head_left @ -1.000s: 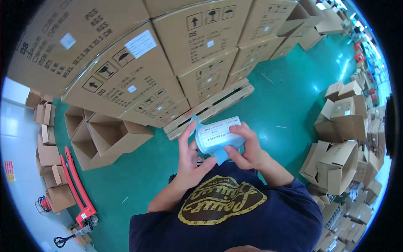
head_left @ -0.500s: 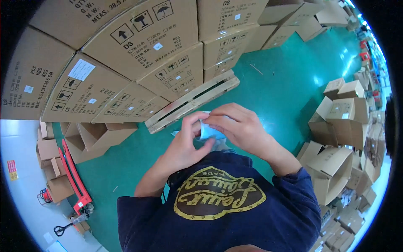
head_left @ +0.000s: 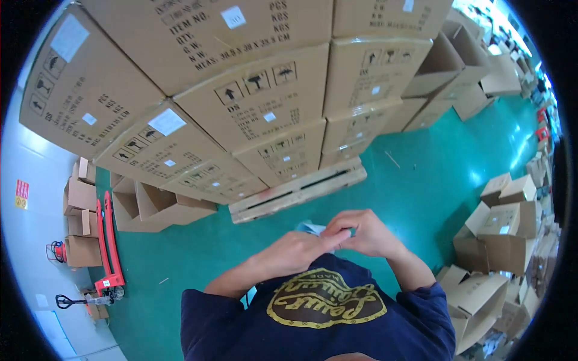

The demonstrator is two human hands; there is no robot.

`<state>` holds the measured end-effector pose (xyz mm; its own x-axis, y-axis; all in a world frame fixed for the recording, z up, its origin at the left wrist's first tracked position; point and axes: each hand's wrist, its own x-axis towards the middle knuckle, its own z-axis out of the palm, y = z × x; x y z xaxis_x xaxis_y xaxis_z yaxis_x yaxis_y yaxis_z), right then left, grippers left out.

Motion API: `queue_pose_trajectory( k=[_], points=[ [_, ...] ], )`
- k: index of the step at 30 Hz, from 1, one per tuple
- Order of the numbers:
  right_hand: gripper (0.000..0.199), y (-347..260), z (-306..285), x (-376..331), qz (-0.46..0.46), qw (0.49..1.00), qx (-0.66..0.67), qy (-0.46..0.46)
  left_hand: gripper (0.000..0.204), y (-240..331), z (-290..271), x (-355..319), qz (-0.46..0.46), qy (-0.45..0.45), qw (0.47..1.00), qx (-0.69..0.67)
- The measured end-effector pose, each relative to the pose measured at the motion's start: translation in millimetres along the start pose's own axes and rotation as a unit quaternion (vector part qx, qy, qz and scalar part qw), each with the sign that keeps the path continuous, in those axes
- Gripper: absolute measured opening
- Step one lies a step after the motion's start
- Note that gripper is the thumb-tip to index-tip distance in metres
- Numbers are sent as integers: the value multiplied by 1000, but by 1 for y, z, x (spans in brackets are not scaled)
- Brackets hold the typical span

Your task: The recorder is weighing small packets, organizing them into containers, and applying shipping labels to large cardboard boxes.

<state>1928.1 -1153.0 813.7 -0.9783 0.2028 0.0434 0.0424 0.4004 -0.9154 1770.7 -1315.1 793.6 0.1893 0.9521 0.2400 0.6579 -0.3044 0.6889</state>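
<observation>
My hands meet close in front of my chest. A thin, pale blue, sheet-like piece (head_left: pixel 311 228) shows its crumpled edge just beyond the fingers; most of it is hidden behind them, and its exact kind cannot be made out. My left hand (head_left: pixel 294 251) is closed on it, back turned up, its fingertips reaching toward the other hand. With fingers bent into a pinch, my right hand (head_left: pixel 366 233) grips the same piece from the right side.
Tall stacked cartons (head_left: pixel 259 108) stand ahead on a wooden pallet (head_left: pixel 301 191). Open cartons (head_left: pixel 162 204) and a red pallet jack (head_left: pixel 109 246) are at left. More open boxes (head_left: pixel 503 240) lie along the right, on a green floor (head_left: pixel 415 192).
The view has tilted up toward the carton stack, and my hands sit lower in it. They have drawn closer together, and the blue piece, earlier plainly seen between them, is now mostly covered.
</observation>
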Motion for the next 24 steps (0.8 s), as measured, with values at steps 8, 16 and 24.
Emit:
queue_pose_trajectory(
  k=[8, 16, 24],
  points=[
    [25, 20, 10, 23, 82, 981, 162, -63, 72, -3, -17, -19, 5, -12, 1000, 20],
    [33, -16, 35, 37, -140, 947, -259, 128, 88, -2, -42, -19, -128, -30, 991, 24],
    [26, -11, 26, 54, -88, 986, -138, 41, 89, -11, -51, -19, -53, -18, 996, 70]
  ],
)
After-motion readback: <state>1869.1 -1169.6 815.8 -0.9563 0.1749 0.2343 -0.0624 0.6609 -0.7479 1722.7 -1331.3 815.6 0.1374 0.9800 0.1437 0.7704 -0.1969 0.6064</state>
